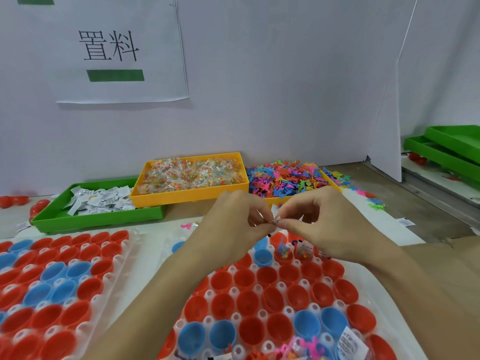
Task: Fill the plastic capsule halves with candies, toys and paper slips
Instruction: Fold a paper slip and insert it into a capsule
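My left hand and my right hand meet above the far edge of a white holder tray, both pinching one small white paper slip. The tray holds several red and blue capsule halves, most of them hollow. Two far halves contain candy, a toy and a slip, and near halves at the bottom edge also hold toys and a slip. Paper slips lie in a green bin, candy packets in a yellow bin, and coloured rubbery toys in a heap to the right.
A second holder tray of red and blue halves lies at the left. Loose red halves sit behind the green bin. Stacked green trays stand at the far right. A white wall with a paper sign closes the back.
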